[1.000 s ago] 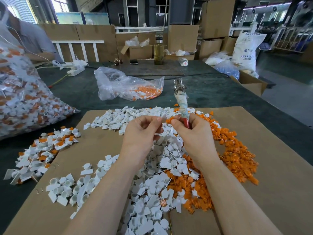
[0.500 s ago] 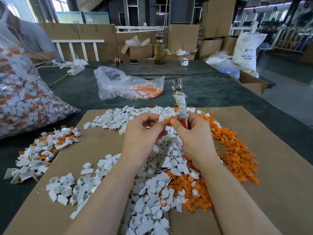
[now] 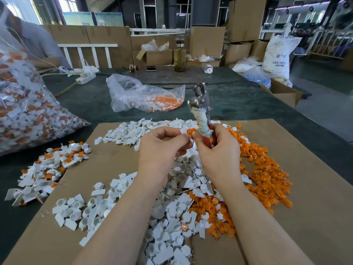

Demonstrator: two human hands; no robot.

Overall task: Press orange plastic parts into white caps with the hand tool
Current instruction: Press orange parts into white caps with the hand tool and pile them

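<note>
We see two clear bags, small bag of orange parts, big bag seemingly assembled, left hand pinching white cap, right hand gripping hand tool and orange part.

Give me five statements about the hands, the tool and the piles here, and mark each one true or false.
1. The right hand grips the red-handled metal hand tool. True.
2. The tool's head points down into the pile. False: it points up.
3. The left hand pinches a small white plastic cap. True.
4. The loose orange plastic parts lie left of the hands. False: right.
5. The clear plastic bag holds only white caps. False: orange parts show.
</note>
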